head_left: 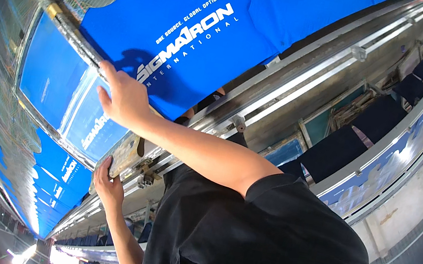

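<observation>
A printing screen (50,75) in a worn, stained frame (77,45) lies at the left, with blue fabric showing through its mesh. My right hand (128,99) grips the frame's far long bar, index finger along the bar and thumb on the inner side. At the frame's near end, my left hand (109,184) holds the edge, thumb and fingers about it. Right beside the frame lies a blue T-shirt piece (195,33) with white printed lettering, shaded by my right hand. Some of my fingers are hidden behind the frame.
Another blue printed piece (323,10) lies farther along the table. Metal rails (301,74) run along the table's edge, with a clamp (146,174) near my left hand. Dark fabric pieces (363,119) hang or lie along a rack at the right. More blue printed pieces (59,176) line the far lower left.
</observation>
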`<state>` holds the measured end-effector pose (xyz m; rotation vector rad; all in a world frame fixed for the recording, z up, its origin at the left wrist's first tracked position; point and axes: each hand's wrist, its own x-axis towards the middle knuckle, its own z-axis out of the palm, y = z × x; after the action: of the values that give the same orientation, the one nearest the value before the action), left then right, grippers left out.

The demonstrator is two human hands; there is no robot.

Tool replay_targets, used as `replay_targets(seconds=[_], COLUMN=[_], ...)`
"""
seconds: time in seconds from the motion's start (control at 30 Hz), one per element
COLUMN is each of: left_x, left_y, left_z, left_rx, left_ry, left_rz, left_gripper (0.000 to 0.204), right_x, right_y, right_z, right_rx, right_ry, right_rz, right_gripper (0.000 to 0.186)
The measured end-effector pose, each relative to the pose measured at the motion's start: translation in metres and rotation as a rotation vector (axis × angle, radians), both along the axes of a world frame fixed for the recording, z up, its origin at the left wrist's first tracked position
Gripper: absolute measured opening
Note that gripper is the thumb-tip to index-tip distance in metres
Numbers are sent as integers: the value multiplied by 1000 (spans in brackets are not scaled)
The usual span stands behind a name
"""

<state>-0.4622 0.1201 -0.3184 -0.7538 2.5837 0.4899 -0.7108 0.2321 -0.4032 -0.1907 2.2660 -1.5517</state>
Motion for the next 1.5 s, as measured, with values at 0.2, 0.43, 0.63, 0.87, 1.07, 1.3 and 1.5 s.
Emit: replay_targets(seconds=[0.2,0.43,0.63,0.87,1.07,1.3,1.5], left_x=[-14,-27,-36,-31,-12,-8,-2], left_y=[6,1,6,8,10,17,-15], left_z=[0,2,2,1,-4,-1,8], left_rx=[-11,26,21,16,-32,-81,27], left_ry=[-68,-106,-78,-81,-59,-17,45], left_rz=[35,57,24,55,67,1,-35], left_gripper=[52,50,47,45,46,56,41], right_x=[-4,-9,-10,-8,-5,0,5], right_y=[10,13,14,14,12,7,3], right_z=[1,-2,-3,-3,-3,-7,-12], right_rx=[-90,-122,-125,-126,-127,-50,4], right_ry=[-41,-90,-116,-104,-37,70,177], right_rz=[73,120,141,138,84,24,0], right_gripper=[64,70,74,74,69,60,56])
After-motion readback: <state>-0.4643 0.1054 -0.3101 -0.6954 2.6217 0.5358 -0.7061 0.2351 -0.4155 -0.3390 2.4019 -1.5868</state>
